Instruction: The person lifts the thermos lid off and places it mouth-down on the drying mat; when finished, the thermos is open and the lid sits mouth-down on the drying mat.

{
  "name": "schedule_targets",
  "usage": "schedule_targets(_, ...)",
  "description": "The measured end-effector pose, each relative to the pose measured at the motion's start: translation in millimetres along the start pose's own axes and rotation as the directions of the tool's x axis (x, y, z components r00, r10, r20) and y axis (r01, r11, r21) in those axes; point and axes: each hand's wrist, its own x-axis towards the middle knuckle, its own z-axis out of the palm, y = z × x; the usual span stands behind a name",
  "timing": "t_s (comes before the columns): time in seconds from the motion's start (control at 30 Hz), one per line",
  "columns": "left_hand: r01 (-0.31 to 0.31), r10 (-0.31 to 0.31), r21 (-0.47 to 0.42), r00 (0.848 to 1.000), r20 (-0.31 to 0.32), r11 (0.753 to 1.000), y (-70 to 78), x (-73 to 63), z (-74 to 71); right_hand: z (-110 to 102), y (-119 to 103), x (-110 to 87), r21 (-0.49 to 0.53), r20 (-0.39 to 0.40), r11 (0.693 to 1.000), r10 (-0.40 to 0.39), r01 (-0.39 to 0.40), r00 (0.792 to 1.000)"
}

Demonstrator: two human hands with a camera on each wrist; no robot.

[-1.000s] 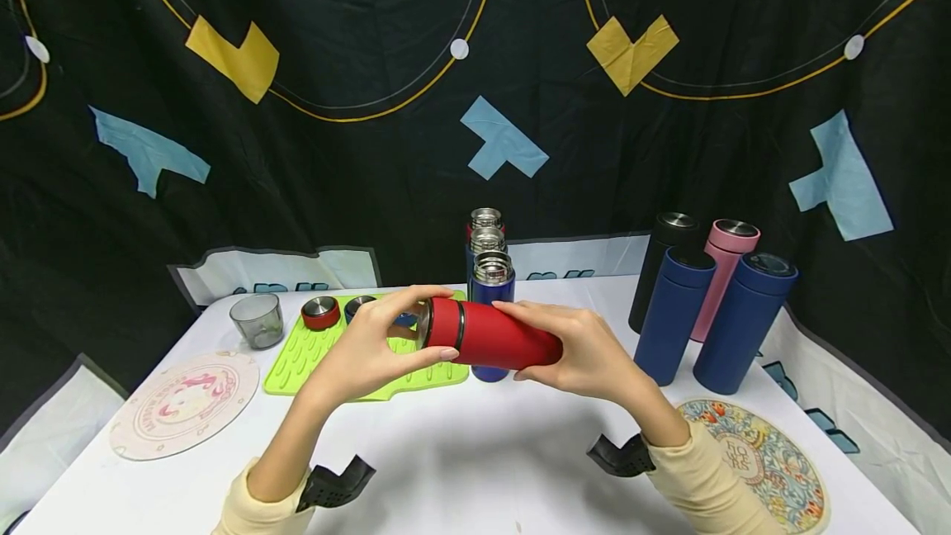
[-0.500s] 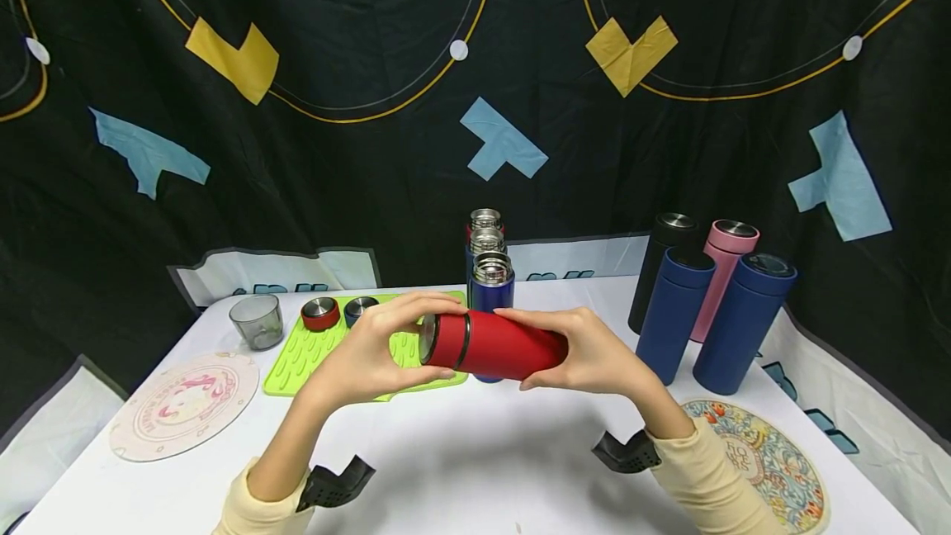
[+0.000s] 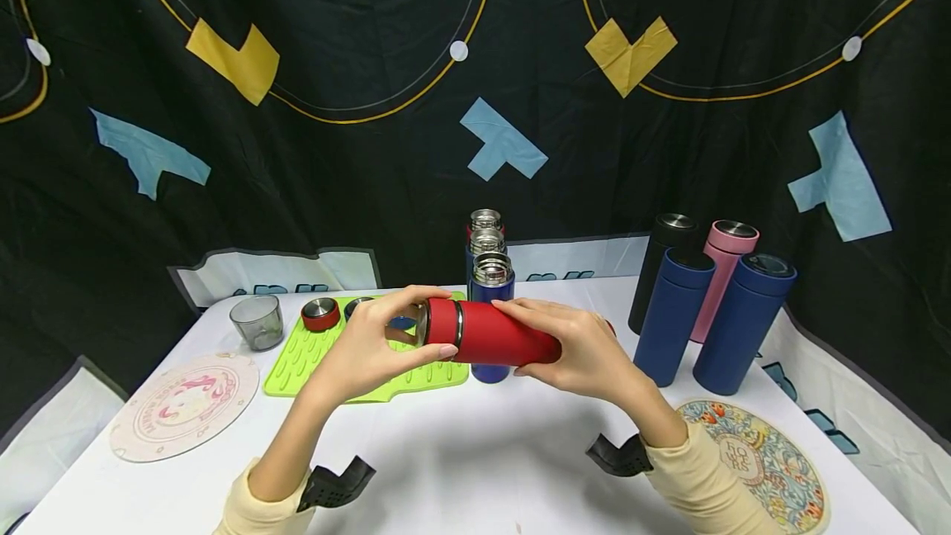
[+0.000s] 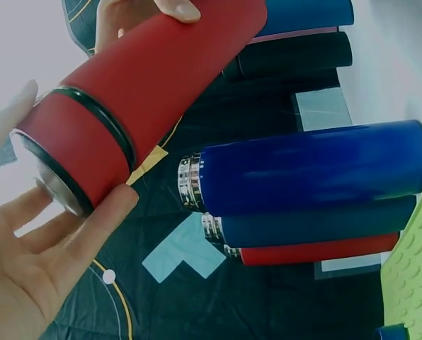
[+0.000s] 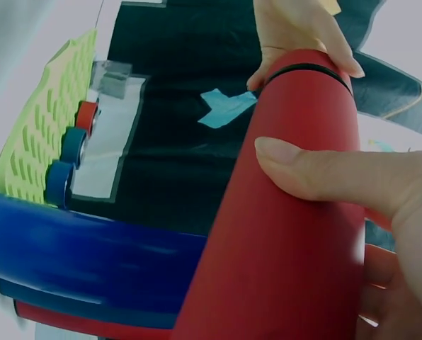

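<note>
My left hand (image 3: 364, 345) and right hand (image 3: 579, 345) hold a red thermos bottle (image 3: 508, 333) sideways above the table. Fingers and thumb of the left hand grip its red lid (image 4: 76, 145) from both sides; a black ring runs between lid and body. The right hand wraps the body near the base, thumb lying across it in the right wrist view. Behind stand three bottles with bare steel necks in a row: a bright blue one (image 4: 310, 170), a darker blue one (image 4: 324, 221) and a red one (image 4: 324, 249).
A green drying mat (image 3: 297, 366) holds a red lid (image 3: 321, 314) and two blue lids (image 5: 73, 146). Left are a glass (image 3: 257, 320) and a round pink-printed mat (image 3: 186, 405). Several capped bottles, including a pink one (image 3: 716, 271), stand right, behind a floral round mat (image 3: 758, 456).
The bottle dipped and tilted half a second ago, then came back up and slightly left, nearly level. Both hands moved along with it, keeping hold of lid and body.
</note>
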Motion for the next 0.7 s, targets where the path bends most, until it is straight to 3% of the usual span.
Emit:
schedule_targets(0.13, -0.083, 0.084, -0.016, 0.995, 0.053, 0.996, -1.7, 0.4, -1.5, -1, 4, -0.7, 0.076, 0.029, 0.997, 0.008, -0.011, 1.0)
schedule_targets(0.27, -0.203, 0.209, -0.063, 0.972, 0.104, 0.977, -3.5, 1.9, -2.8, -2, 10, -1.3, 0.23, 0.086, 0.972, 0.026, -0.045, 0.996)
schedule_targets(0.37, -0.248, 0.257, -0.086, 0.959, 0.118, 0.965, -4.0, 2.2, -3.6, -2, 13, -1.5, 0.311, 0.123, 0.948, 0.031, -0.068, 0.992)
schedule_targets(0.53, -0.26, 0.269, -0.083, 0.955, 0.123, 0.962, -4.9, 2.5, -4.3, -2, 13, -1.4, 0.349, 0.146, 0.932, 0.043, -0.092, 0.988)
schedule_targets(0.7, -0.198, 0.2, -0.034, 0.976, 0.083, 0.98, -7.0, 1.7, -5.0, -2, 10, -0.7, 0.266, 0.112, 0.961, 0.054, -0.082, 0.992)
